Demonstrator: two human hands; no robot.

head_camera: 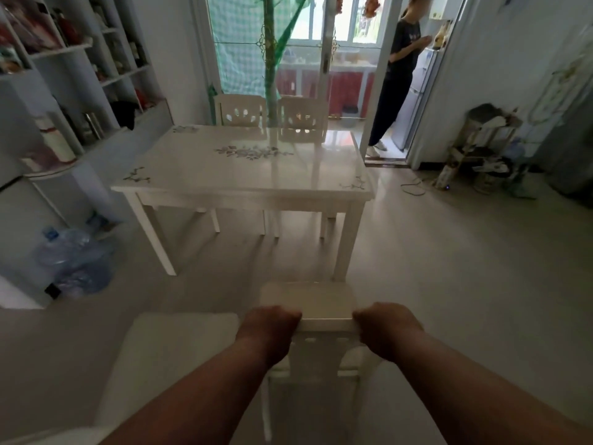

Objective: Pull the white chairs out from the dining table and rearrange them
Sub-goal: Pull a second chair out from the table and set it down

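Observation:
A white chair (309, 300) stands on the floor just in front of me, clear of the white dining table (244, 175). My left hand (272, 326) grips the left end of its top rail and my right hand (385, 326) grips the right end. Another white chair (179, 354) sits close to my left, only its seat showing. Two more white chairs (239, 110) (303, 118) stand pushed in at the table's far side.
Large water bottles (77, 255) lie on the floor at the left, below a shelf unit (64, 91). A person (398, 78) stands in the doorway at the back right. A cluttered stand (484, 149) and a cable (414, 186) are at the right wall.

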